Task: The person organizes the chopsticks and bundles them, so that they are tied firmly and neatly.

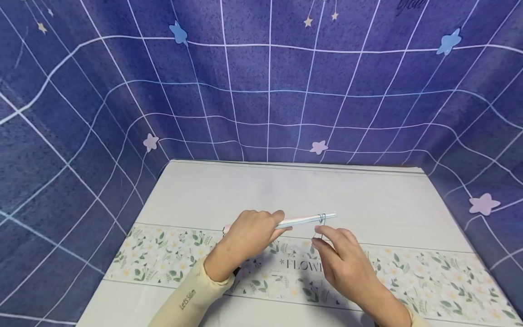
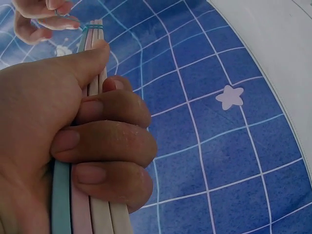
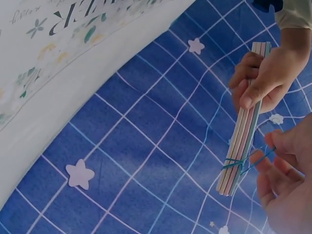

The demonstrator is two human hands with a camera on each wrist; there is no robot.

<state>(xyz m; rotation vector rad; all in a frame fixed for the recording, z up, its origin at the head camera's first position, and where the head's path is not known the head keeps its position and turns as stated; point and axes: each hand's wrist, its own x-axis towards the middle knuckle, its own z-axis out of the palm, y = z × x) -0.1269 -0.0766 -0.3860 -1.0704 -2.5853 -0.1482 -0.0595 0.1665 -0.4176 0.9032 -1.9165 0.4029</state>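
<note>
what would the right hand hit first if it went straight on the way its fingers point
The right hand would probably meet the bundle of flat pink, cream and blue-green sticks first, though depth is unclear.

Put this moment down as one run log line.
left hand: grips strip bundle | right hand: holds part of blue band away from bundle | band: looped around bundle near one end

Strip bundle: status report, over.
Left hand grips strip bundle. Right hand pinches blue cord, looped around the bundle near one end. No obstruction visible.
</note>
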